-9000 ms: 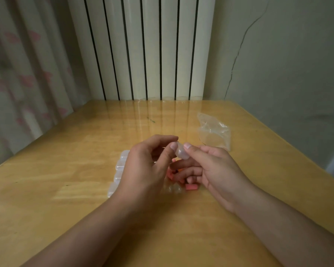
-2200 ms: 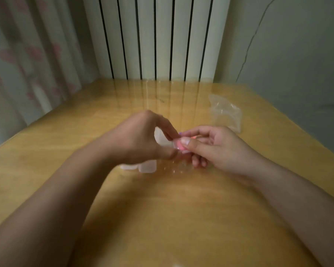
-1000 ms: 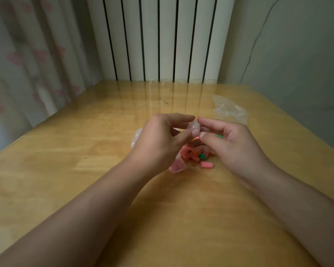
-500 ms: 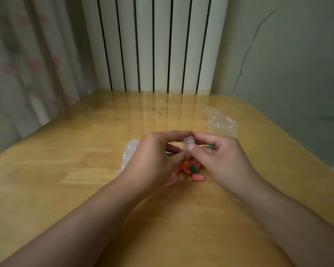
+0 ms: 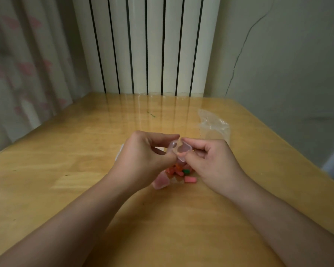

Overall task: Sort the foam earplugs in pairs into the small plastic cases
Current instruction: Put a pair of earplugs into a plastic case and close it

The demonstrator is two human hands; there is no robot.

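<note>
The left hand (image 5: 143, 160) and the right hand (image 5: 210, 162) meet above the middle of the wooden bench (image 5: 85, 151), and between them they hold one small clear plastic case (image 5: 178, 149), lifted off the surface. The left thumb and forefinger pinch the case's near-left flap, and the right thumb and forefinger pinch the rounded half on the other side, so both hands are clamped on it. The case stands open, its two halves spread apart like a shell; whether anything lies inside it cannot be told.

Directly below the two hands, on the bench, lies a small heap of foam earplugs (image 5: 176, 170), mostly pink and orange, with one green earplug (image 5: 185, 171) among them. A single pink earplug (image 5: 190, 179) lies a little nearer the person, just beside the heel of the right hand. Under the left hand's knuckles rests another clear case (image 5: 161, 181) with a pinkish tint showing through it, touching the edge of the heap. Beyond the left hand's back, the pale edge of more cases (image 5: 120, 152) shows, mostly hidden by the hand.

Past the right hand, farther away on the bench, lies a crumpled clear plastic bag (image 5: 214, 126). A white ribbed radiator (image 5: 147, 45) stands behind the far edge of the bench, with a patterned curtain (image 5: 27, 64) off beyond the left hand.
</note>
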